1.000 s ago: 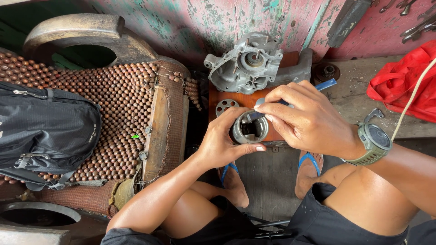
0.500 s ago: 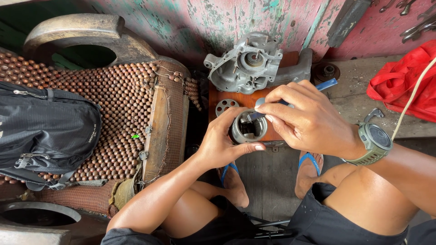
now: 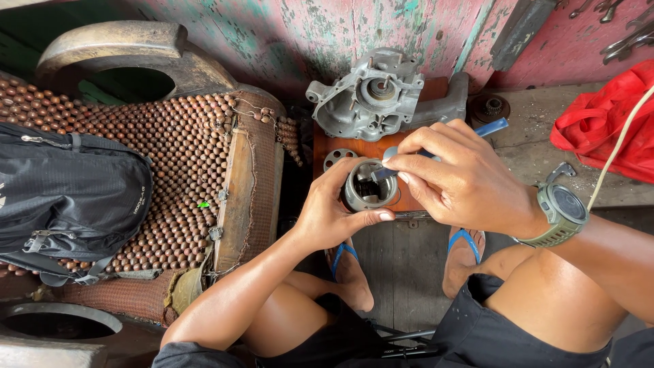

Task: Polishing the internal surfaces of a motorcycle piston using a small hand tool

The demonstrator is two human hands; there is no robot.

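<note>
The engine cylinder [image 3: 368, 185] is dull grey metal; the crankcase [image 3: 371, 95] is rough cast metal; the seat cover [image 3: 187, 163] is glossy wooden beads.

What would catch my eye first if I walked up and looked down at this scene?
Most likely the two hands in the middle: the left hand cups a round metal cylinder part, while the right hand pokes a slim blue-handled tool into its opening. Just beyond them a grey cast engine casing lies on an orange board. A bright red bag sits at the far right, and a black backpack rests on a wooden-bead seat at the left.
</note>
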